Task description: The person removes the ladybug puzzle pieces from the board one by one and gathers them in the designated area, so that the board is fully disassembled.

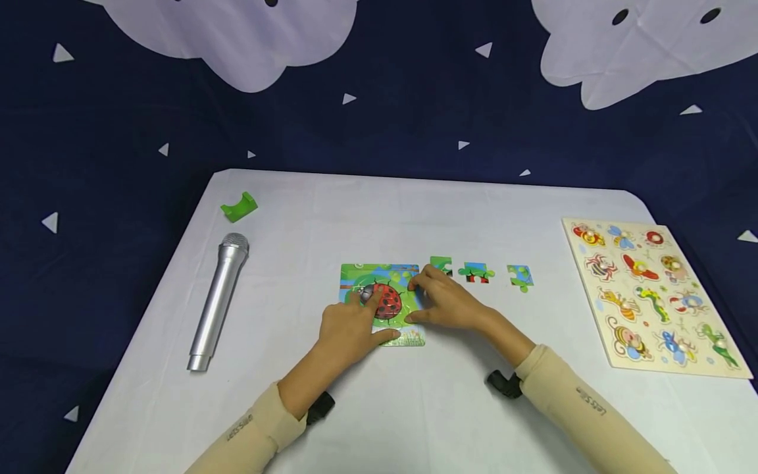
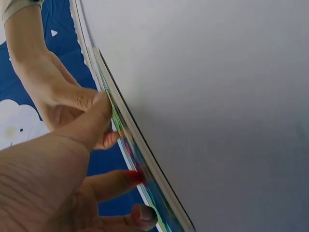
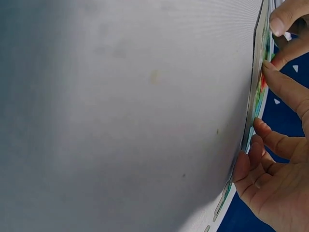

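A ladybug jigsaw puzzle [image 1: 387, 303] in a flat tray lies on the white table. My left hand [image 1: 346, 332] rests over its lower left part, index finger on the ladybug and thumb along the lower edge. From the right side, my right hand [image 1: 447, 301] touches the puzzle with thumb and index fingertips spread apart near its right edge. In the right wrist view, those fingertips press along the tray's edge [image 3: 253, 92]. Three loose jigsaw pieces lie beyond the right hand: one by its knuckles [image 1: 438, 263], a middle one [image 1: 476, 271] and a right one [image 1: 520, 276].
At the left lies a silver microphone [image 1: 218, 306], with a green curved piece [image 1: 239, 208] behind it. A wooden insect peg board [image 1: 654, 299] lies at the right. A dark blue cloth with clouds [image 1: 403, 118] hangs behind the table [image 1: 331, 210].
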Action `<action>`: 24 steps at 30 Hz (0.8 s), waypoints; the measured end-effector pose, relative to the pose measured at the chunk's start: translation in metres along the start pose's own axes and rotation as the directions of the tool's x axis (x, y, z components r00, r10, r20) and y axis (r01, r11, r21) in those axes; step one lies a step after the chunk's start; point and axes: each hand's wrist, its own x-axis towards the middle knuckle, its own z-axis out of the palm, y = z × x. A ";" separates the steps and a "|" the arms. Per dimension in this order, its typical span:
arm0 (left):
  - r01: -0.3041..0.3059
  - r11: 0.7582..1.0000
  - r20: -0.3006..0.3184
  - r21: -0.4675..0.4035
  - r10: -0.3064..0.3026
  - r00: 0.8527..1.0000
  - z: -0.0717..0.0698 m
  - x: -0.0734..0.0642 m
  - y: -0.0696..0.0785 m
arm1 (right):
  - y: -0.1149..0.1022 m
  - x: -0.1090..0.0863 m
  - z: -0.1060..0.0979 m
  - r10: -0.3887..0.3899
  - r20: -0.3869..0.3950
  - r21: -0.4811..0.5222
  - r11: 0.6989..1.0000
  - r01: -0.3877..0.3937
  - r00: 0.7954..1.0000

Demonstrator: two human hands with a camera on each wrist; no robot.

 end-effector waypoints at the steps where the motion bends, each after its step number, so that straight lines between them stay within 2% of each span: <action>1: -0.002 1.000 -0.020 0.019 0.002 1.000 0.001 0.001 0.002 | 0.000 0.000 0.000 0.001 -0.001 0.000 1.000 -0.001 1.000; 6: 0.013 0.995 -0.118 0.102 -0.001 0.993 0.003 0.002 0.009 | -0.001 0.001 0.000 0.013 0.007 -0.002 1.000 -0.013 1.000; 8: 0.021 0.994 -0.129 0.112 -0.007 0.992 0.003 0.003 0.011 | -0.002 0.001 0.000 0.014 0.006 -0.004 1.000 -0.014 1.000; 16: 0.022 0.995 -0.157 0.101 -0.006 0.988 0.003 0.004 0.012 | -0.006 -0.005 0.004 0.000 -0.066 -0.072 0.997 -0.005 0.998; 24: 0.014 0.996 -0.143 0.090 -0.001 0.990 0.003 0.004 0.011 | -0.006 -0.007 0.007 -0.002 -0.123 -0.105 0.994 -0.011 0.992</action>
